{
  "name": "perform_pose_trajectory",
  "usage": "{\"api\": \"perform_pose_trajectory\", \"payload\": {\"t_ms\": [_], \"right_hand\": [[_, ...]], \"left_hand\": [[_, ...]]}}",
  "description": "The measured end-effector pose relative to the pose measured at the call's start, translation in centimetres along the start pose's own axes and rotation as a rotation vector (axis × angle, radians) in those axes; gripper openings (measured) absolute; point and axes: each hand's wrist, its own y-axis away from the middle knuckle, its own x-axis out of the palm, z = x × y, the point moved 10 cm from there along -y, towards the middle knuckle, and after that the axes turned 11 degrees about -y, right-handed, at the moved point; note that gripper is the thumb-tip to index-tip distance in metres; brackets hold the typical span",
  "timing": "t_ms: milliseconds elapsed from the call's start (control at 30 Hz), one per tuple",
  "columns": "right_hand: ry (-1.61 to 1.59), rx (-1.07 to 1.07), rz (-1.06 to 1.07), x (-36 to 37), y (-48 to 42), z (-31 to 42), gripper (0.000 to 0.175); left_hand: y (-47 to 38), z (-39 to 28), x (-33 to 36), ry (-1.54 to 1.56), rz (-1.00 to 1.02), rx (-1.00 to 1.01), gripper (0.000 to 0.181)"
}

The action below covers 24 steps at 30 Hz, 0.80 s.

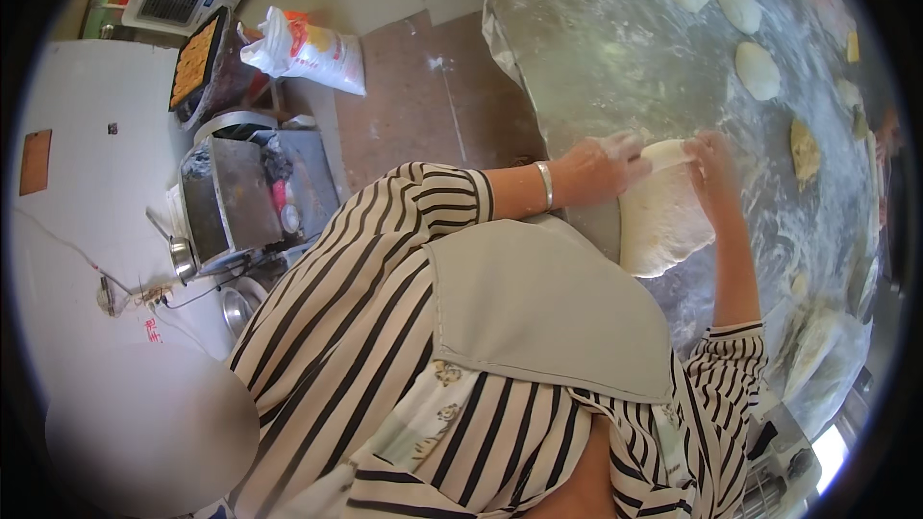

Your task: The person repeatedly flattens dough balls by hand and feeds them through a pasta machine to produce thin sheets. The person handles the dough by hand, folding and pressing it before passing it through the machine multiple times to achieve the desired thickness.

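A flattened sheet of dough [660, 231] lies near the front edge of a flour-dusted worktable [613, 65]. Its far edge is turned up into a pale roll [667, 156]. At the left end of that roll, my left hand [609, 166], with a bangle on the wrist, has its fingers closed on the dough. My right hand [712, 166] pinches the right end between thumb and fingers. The near part of the sheet lies flat, with an uneven edge. Flour coats my left fingers, which look slightly blurred.
Several oval dough pieces [757, 71] lie farther off, near a yellowish lump [804, 153]. Clear plastic sheeting [829, 360] covers something at right. Another person's hand [888, 131] shows blurred at the far right. A white sack [317, 50] stands on the floor near a tray of baked pieces [195, 61].
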Motion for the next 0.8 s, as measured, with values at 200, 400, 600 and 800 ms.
{"api": "perform_pose_trajectory", "payload": {"t_ms": [200, 400, 600, 800], "right_hand": [[0.070, -0.010, 0.105, -1.5, 3.5, -2.6, 0.020], [0.035, 0.093, -0.128, -0.3, 2.5, -2.2, 0.023], [0.277, 0.206, 0.070, -2.1, 7.6, -2.2, 0.010], [0.254, 0.269, -0.116, -3.7, 8.3, -0.8, 0.024]], "left_hand": [[1.1, 3.6, 1.5, 0.594, 0.004, -0.405, 0.023], [-0.2, 1.2, 2.4, 0.219, 0.217, -0.290, 0.034], [-0.2, -3.6, 3.7, 0.524, 0.398, -0.020, 0.033], [0.2, -1.4, 6.0, 0.484, 0.341, -0.197, 0.029]]}}
